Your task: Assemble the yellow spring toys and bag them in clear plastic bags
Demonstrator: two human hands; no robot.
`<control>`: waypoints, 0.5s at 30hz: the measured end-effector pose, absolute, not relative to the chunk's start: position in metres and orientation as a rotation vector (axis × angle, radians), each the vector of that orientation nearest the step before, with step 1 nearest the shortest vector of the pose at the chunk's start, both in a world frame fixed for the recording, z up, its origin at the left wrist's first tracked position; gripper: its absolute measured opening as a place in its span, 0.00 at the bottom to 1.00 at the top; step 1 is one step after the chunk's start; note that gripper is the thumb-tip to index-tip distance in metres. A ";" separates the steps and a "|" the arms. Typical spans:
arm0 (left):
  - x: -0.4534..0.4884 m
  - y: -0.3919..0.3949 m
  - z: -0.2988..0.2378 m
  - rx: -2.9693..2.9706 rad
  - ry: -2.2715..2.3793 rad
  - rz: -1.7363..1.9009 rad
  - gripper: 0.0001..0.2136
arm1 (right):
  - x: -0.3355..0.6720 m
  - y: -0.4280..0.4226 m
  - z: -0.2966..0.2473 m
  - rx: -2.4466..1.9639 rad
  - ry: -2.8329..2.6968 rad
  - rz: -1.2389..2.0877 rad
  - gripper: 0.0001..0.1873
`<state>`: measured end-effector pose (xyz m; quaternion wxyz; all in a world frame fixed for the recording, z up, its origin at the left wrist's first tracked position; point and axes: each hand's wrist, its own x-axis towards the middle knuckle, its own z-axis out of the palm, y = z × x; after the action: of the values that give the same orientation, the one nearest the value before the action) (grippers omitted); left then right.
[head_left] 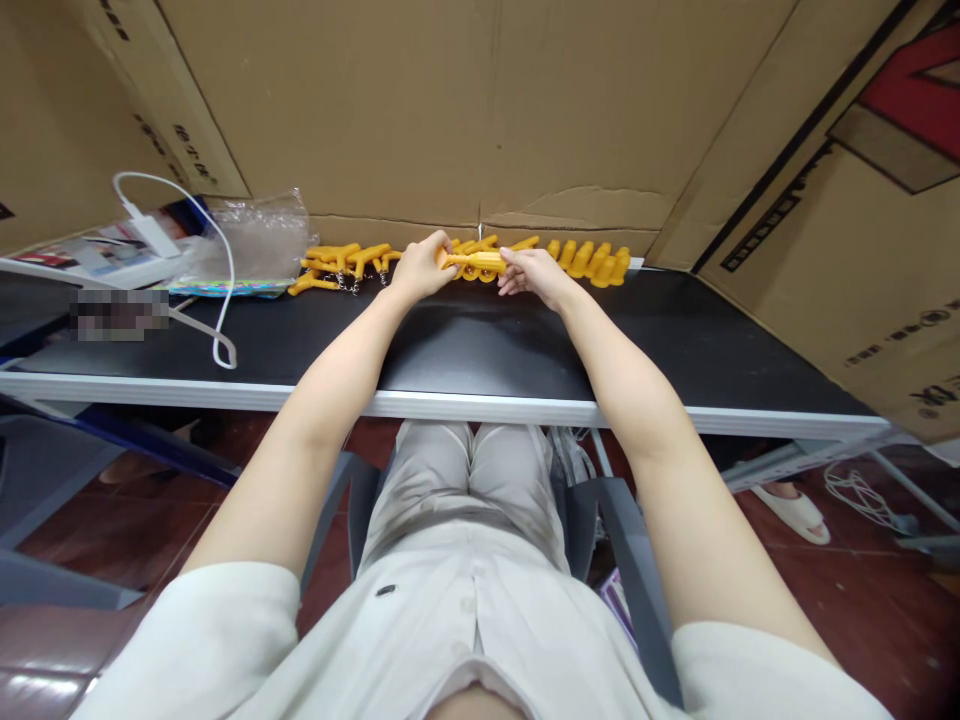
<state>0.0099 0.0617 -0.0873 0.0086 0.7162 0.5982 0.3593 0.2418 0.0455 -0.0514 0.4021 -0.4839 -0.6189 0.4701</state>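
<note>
Between both hands, above the back of the black tabletop, is a slim yellow plastic piece (pixel 487 262) with a thin left end and a wider body. My left hand (pixel 424 265) pinches its thin end. My right hand (pixel 534 275) has its fingers closed on the wider end. Left of my left hand lie several forked yellow plastic parts (pixel 345 257) with small metal springs (pixel 346 283). More yellow parts (pixel 487 242) lie behind the held piece, partly covered by my hands. Right of my right hand, several stubby yellow cylinders (pixel 600 262) lie in a row.
The black tabletop (pixel 480 350) has a metal front edge. Cardboard panels (pixel 480 110) stand at its back and sides. At left are a clear plastic bag (pixel 259 235), a white charger (pixel 155 235) with a looped cable (pixel 229 260), and papers (pixel 90 250).
</note>
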 end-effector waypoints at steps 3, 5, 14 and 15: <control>0.012 0.056 -0.083 2.229 1.891 1.094 0.15 | 0.243 0.048 -0.053 -1.210 -1.580 1.176 0.22; 0.013 0.054 -0.081 2.228 1.870 1.101 0.15 | 0.244 0.050 -0.054 -1.207 -1.594 1.167 0.22; 0.011 0.060 -0.082 2.266 1.863 1.107 0.14 | 0.248 0.053 -0.053 -1.178 -1.638 1.151 0.04; 0.011 0.061 -0.082 2.271 1.867 1.108 0.13 | 0.248 0.053 -0.054 -1.174 -1.644 1.143 0.04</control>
<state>0.0112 0.0609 -0.0822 0.0000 0.7229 0.5941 0.3527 0.2483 0.0530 -0.0539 0.3990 -0.4639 -0.6494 0.4514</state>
